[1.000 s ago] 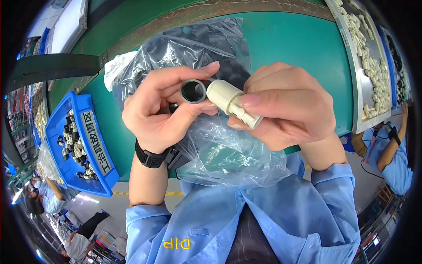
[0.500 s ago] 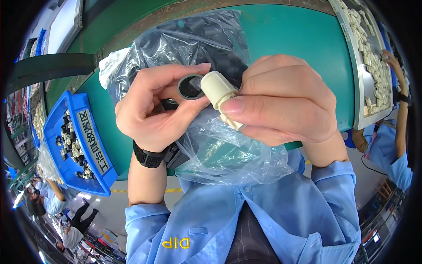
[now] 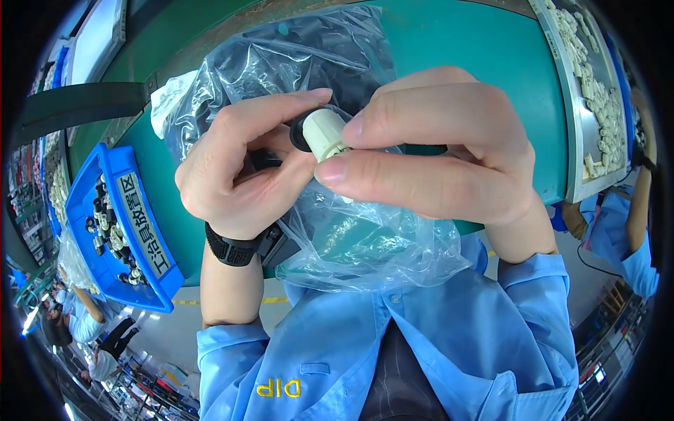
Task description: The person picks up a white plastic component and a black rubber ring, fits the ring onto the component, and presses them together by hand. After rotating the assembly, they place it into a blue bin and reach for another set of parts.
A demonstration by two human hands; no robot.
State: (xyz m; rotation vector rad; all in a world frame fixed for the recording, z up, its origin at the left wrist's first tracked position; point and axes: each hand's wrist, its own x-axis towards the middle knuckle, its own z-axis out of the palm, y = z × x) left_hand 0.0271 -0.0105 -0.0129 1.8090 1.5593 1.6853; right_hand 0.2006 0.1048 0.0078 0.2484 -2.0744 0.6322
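Note:
My left hand (image 3: 232, 165) is closed, with a short black plastic sleeve (image 3: 300, 134) gripped between thumb and forefinger. Pinched in the fingers of my right hand (image 3: 449, 151) is a cream-coloured cylindrical plastic connector (image 3: 324, 133). Its wide end meets the open mouth of the sleeve; how far inside it sits I cannot tell. My right fingers cover the connector's narrower end. Behind both hands lies a clear plastic bag (image 3: 281, 52) holding dark parts, and its loose crumpled film spreads below my hands.
A blue bin (image 3: 151, 228) of small black and cream parts stands at the left on the green table (image 3: 477, 45). Along the right side is a metal-edged tray (image 3: 567, 119) with many cream parts. A co-worker's arm (image 3: 642, 182) reaches beside it. A dark curved bar (image 3: 84, 109) crosses the upper left.
My right hand has brought the cream connector left against the black sleeve, which has turned so its opening faces the connector. My right forefinger now shows on the connector's side.

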